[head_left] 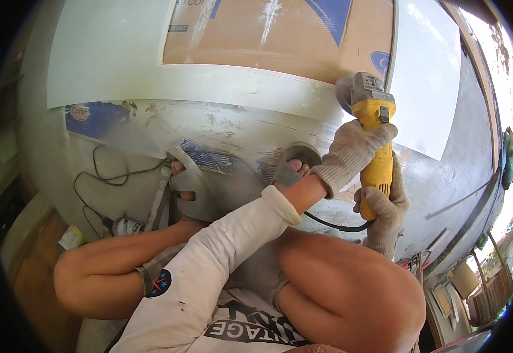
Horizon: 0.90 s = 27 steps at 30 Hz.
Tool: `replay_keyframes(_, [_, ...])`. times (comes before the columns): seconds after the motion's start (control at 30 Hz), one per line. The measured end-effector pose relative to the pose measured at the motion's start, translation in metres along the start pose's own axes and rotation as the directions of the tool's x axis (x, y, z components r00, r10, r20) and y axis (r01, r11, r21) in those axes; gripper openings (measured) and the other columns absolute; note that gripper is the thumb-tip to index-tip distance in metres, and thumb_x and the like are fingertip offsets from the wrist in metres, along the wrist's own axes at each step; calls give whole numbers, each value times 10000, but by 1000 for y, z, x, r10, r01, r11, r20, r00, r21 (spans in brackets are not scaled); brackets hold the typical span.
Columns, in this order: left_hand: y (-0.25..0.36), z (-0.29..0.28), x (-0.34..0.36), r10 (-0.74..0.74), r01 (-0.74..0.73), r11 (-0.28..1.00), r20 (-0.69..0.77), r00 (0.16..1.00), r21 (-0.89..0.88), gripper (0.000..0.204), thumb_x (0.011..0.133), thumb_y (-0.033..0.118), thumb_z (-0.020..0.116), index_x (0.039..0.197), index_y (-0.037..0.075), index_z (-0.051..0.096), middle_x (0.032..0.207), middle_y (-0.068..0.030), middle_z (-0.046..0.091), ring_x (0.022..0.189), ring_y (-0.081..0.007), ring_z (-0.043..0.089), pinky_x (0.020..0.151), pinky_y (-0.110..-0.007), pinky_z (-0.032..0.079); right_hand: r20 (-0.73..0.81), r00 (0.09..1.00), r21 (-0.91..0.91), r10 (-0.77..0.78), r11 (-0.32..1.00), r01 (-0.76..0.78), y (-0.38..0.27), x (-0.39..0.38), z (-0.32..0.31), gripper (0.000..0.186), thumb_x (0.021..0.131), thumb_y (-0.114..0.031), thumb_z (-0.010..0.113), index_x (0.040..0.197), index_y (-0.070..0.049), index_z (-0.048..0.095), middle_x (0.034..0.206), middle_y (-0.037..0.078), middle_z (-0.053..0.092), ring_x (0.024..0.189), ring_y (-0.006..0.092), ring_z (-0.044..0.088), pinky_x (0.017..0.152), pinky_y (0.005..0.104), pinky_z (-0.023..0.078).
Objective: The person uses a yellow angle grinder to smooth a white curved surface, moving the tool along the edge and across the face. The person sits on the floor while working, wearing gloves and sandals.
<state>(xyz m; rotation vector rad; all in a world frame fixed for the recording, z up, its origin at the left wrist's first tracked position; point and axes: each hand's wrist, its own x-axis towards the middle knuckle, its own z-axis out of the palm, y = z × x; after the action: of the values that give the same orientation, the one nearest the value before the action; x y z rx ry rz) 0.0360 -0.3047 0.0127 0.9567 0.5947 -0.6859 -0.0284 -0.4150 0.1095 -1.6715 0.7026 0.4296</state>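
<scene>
A yellow and grey angle grinder point(378, 117) is held in both gloved hands to the right of my feet. My left hand point(353, 147), in a knitted glove, wraps round the body just below the grey head. Further down, my right hand point(383, 215) grips the rear end, where the black cord point(339, 227) comes out. The grinder's disc point(344, 92) sits at the inner edge of a white sheet point(233, 83) that borders brown cardboard point(256, 44). Whether the disc touches the sheet I cannot tell. Pale dust hangs round my feet.
Sandals point(200, 191) are on my feet, just in front of the sheet. A black cable point(100, 176) loops on the left near a white container point(128, 227) and a small can point(71, 237). Wooden furniture point(492, 297) stands at the lower right. Scuffed blue-printed cardboard point(100, 117) lies left.
</scene>
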Motion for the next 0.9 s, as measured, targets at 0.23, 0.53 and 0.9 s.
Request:
replay_keyframes(0.23, [22, -48, -34, 59, -104, 978, -239, 969, -179, 532, 948, 475, 843, 1175, 8, 728, 1029, -79, 745, 891, -169, 726, 821, -335, 585, 237, 971, -61, 36, 998, -22, -2, 16, 33, 1010, 800, -20, 891, 1694, 28, 422, 1308, 157, 755, 990, 160, 747, 830, 298, 623])
replay_keyframes(0.53, [27, -97, -35, 84, -184, 954, -375, 923, -238, 595, 916, 510, 859, 1197, 6, 715, 1052, -84, 721, 950, -183, 706, 866, -363, 577, 410, 911, -83, 44, 996, -11, -16, 29, 79, 1040, 825, -42, 892, 1709, 65, 354, 1422, 195, 696, 1175, 209, 727, 1005, 318, 596])
replay_keyframes(0.9, [16, -106, -26, 38, -149, 952, -380, 924, -268, 648, 882, 576, 853, 1171, 9, 725, 1022, -89, 707, 913, -185, 680, 818, -364, 553, 435, 900, -86, 37, 996, 1, -15, 34, 83, 1037, 834, -44, 872, 1710, 80, 332, 1411, 198, 696, 1166, 208, 719, 1008, 303, 588])
